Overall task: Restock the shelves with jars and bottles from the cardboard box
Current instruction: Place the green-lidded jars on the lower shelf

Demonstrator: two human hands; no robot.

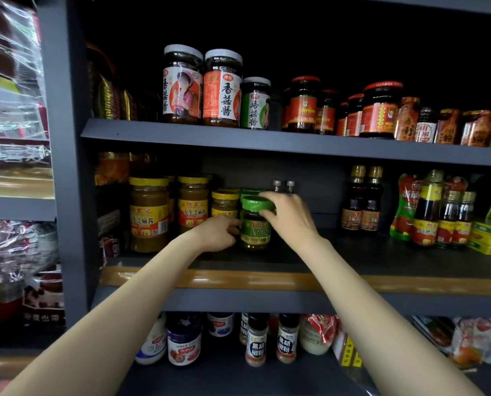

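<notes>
A small jar with a green lid and green label (254,230) stands on the middle shelf (338,258), in front of other green-lidded jars. My right hand (288,215) grips its lid from above and the right. My left hand (220,232) holds the jar's left side low down, fingers curled against the glass. Just left stand yellow-lidded sesame paste jars (148,214), the nearest partly hidden behind my left hand. The cardboard box is out of view.
Dark sesame oil bottles (363,200) and sauce bottles (438,215) fill the shelf's right part, with bare shelf between them and the green jar. The upper shelf carries mushroom sauce jars (201,85) and red-lidded chilli jars. Spice shakers (270,341) and jam stand below.
</notes>
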